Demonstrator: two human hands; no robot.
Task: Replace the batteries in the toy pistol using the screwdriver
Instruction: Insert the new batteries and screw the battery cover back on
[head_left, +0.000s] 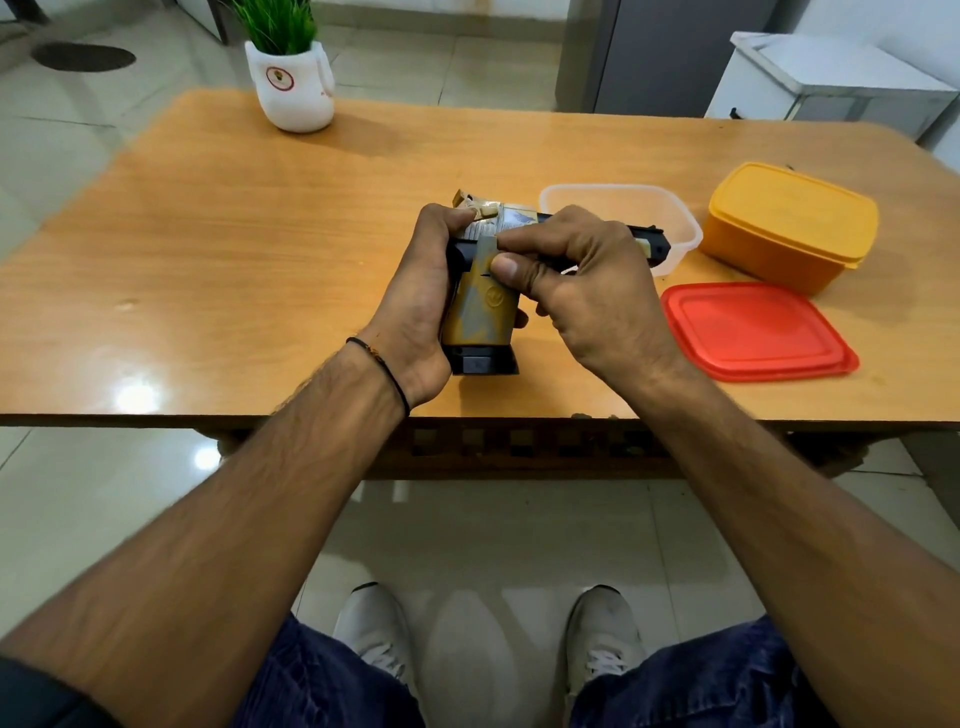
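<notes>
Pale floor tiles surround a wooden bench (234, 260). At its far left corner stands a potted plant (288, 88) in a white pot.

Near the middle of the front edge, the left hand (421, 296) has its fingers (441, 221) curled round the back of the toy pistol (480, 312) and grips it. The pistol's yellow handle points toward the person and its black barrel points right. A gold-and-white card packet (501, 218) shows just behind that hand; I cannot tell whether it is held or lies on the bench.

The right hand (592, 280) pinches the top of the handle between thumb and forefinger.

Further right are a clear tub (670, 208) behind the barrel, then a lidded yellow tub (789, 223), with a loose red lid (758, 330) lying flat in front of them.
</notes>
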